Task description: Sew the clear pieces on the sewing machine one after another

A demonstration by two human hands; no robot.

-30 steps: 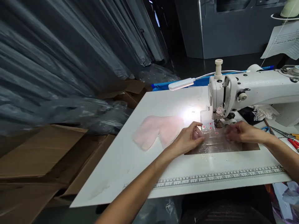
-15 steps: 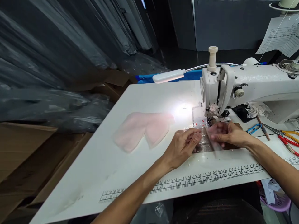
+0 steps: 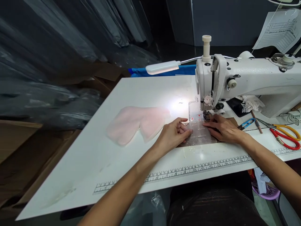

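A person is working with two bare hands at a white sewing machine (image 3: 251, 73), and a sheet of clear plastic (image 3: 199, 134) is lying on the table (image 3: 94, 169) just in front of the presser foot (image 3: 207, 115), between the two hands. The left hand (image 3: 175, 134) is resting at the sheet's left side, its index finger and thumb standing apart and its other fingers curling inward; whether those fingers are pinching the edge cannot be told. The right hand (image 3: 222, 128) is lying at the sheet's right side with its fingers reaching left, close together, their tips touching the plastic near the presser foot; whether the thumb is gripping from below cannot be told. Something flat and brown (image 3: 232, 121) is showing beside the right hand, and small red marks (image 3: 199, 117) are showing near the presser foot.

To the left, a pale pink fabric piece (image 3: 127, 124) is lying flat, well apart from the plastic. A white lamp (image 3: 162, 67) is casting a bright patch between the fabric and the machine. To the right, blue snips (image 3: 246, 123), a brown stick (image 3: 256, 121) and scissors (image 3: 285, 134) with red and orange handles are lying near one another, and a printed ruler scale (image 3: 195, 169) is running along the table's near edge
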